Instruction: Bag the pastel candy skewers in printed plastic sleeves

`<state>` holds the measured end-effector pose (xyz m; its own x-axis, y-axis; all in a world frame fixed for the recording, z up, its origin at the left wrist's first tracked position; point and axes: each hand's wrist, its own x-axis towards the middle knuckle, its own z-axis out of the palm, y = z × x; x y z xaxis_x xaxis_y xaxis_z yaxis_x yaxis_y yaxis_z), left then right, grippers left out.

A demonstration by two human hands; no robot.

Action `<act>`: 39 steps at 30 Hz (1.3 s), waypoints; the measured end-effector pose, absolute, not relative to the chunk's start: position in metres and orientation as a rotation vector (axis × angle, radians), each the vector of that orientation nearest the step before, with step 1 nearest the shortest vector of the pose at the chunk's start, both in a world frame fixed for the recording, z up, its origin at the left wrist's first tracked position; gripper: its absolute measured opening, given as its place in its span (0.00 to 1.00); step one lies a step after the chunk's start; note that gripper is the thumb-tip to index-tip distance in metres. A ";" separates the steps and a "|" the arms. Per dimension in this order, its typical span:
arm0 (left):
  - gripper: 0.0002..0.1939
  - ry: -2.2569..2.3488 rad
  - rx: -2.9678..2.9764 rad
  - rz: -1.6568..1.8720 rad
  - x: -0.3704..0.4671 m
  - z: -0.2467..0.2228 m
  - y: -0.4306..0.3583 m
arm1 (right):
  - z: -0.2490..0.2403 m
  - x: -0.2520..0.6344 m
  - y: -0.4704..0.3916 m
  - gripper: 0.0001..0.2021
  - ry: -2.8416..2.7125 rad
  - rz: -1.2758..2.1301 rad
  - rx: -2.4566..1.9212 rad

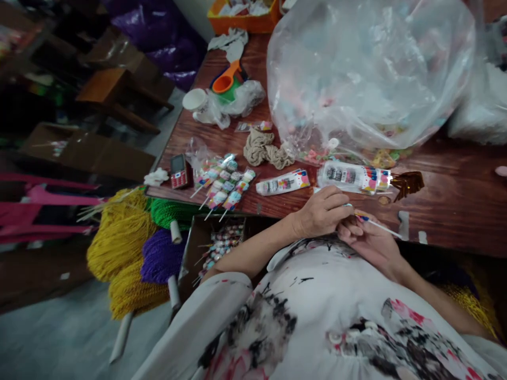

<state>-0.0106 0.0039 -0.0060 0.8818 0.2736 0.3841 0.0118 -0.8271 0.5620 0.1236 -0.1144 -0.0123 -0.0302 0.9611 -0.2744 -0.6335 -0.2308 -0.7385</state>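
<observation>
Close to my body at the table's front edge, my left hand (325, 212) and my right hand (368, 238) meet, fingers closed around one wrapped candy skewer. Its white stick (386, 229) points out to the right past my right hand; most of the candy is hidden by my fingers. Just beyond lie a stack of printed clear wrappers (344, 177) and a smaller stack of wrappers (282, 183). Several wrapped candy skewers (227, 186) are grouped on the table to the left.
A big clear plastic bag (368, 68) of candies fills the table's back. A phone (179, 171), crumpled cloth (263, 149), paper cup (195, 99) and orange scoop (225, 82) stand left. Below the edge is a box of skewers (198, 248), beside yellow cord bundles (119, 232).
</observation>
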 end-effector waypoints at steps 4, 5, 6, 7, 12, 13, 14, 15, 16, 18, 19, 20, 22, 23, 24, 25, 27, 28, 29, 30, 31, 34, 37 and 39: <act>0.12 0.353 2.474 0.295 -0.060 0.025 0.003 | -0.013 0.114 -0.130 0.10 -0.631 1.691 -1.022; 0.13 0.403 2.456 0.144 -0.080 0.035 0.007 | -0.015 0.117 -0.133 0.08 -0.727 1.637 -1.107; 0.13 0.459 2.418 -0.031 -0.104 0.043 0.012 | -0.019 0.120 -0.136 0.12 -0.838 1.557 -1.189; 0.12 0.543 2.362 -0.214 -0.132 0.051 0.017 | -0.024 0.124 -0.138 0.16 -0.945 1.478 -1.248; 0.09 1.505 1.864 -1.028 -0.255 0.060 0.015 | -0.046 0.139 -0.153 0.09 -1.350 1.107 -1.374; 0.07 1.603 1.823 -1.089 -0.264 0.057 0.011 | -0.047 0.139 -0.155 0.07 -1.396 1.048 -1.366; 0.06 1.633 1.829 -1.114 -0.267 0.053 0.007 | -0.047 0.139 -0.156 0.06 -1.426 1.003 -1.352; 0.06 1.626 1.867 -1.115 -0.262 0.049 0.003 | -0.046 0.137 -0.157 0.05 -1.442 0.969 -1.339; 0.06 1.593 1.922 -1.105 -0.251 0.046 0.000 | -0.043 0.135 -0.156 0.05 -1.449 0.943 -1.331; 0.10 1.408 2.071 -1.017 -0.212 0.040 -0.007 | -0.039 0.130 -0.151 0.05 -1.455 0.885 -1.332; 0.11 1.246 2.170 -0.898 -0.187 0.039 -0.011 | -0.037 0.129 -0.148 0.05 -1.459 0.851 -1.337; 0.14 0.985 2.308 -0.627 -0.159 0.039 -0.013 | -0.036 0.127 -0.144 0.05 -1.463 0.803 -1.341; 0.16 0.584 2.481 -0.203 -0.097 0.038 -0.013 | -0.035 0.126 -0.140 0.06 -1.489 0.691 -1.333; 0.15 0.498 2.568 -0.062 -0.066 0.036 -0.010 | -0.035 0.126 -0.140 0.06 -1.507 0.628 -1.323; 0.14 0.501 2.665 0.035 -0.036 0.033 -0.005 | -0.035 0.127 -0.141 0.07 -1.529 0.564 -1.311; 0.13 0.539 2.763 0.087 -0.009 0.028 0.002 | -0.035 0.128 -0.143 0.09 -1.551 0.502 -1.303; 0.14 0.537 2.931 0.010 0.035 0.015 0.017 | -0.036 0.132 -0.152 0.13 -1.590 0.377 -1.309; 0.14 0.509 2.989 -0.060 0.049 0.008 0.023 | -0.036 0.136 -0.157 0.15 -1.608 0.318 -1.330; 0.13 0.471 3.029 -0.127 0.058 0.001 0.027 | -0.037 0.141 -0.164 0.16 -1.618 0.259 -1.363; 0.13 0.434 3.056 -0.175 0.063 -0.005 0.030 | -0.038 0.148 -0.171 0.17 -1.619 0.199 -1.407; 0.14 0.415 3.073 -0.202 0.064 -0.010 0.032 | -0.040 0.157 -0.178 0.18 -1.606 0.136 -1.463; 0.16 0.444 3.128 -0.152 0.057 -0.022 0.039 | -0.046 0.201 -0.203 0.14 -1.487 -0.110 -1.727; 0.19 0.558 3.158 -0.034 0.050 -0.026 0.043 | -0.047 0.264 -0.231 0.06 -1.221 -0.479 -2.103; 0.18 0.596 3.168 0.027 0.048 -0.028 0.042 | -0.044 0.307 -0.246 0.06 -0.998 -0.639 -2.324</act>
<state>0.0483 0.0419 -0.0276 0.9315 0.3623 0.0318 0.3637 -0.9283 -0.0779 0.3067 -0.2462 -0.0441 0.6161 0.5099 0.6004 0.7587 -0.5890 -0.2783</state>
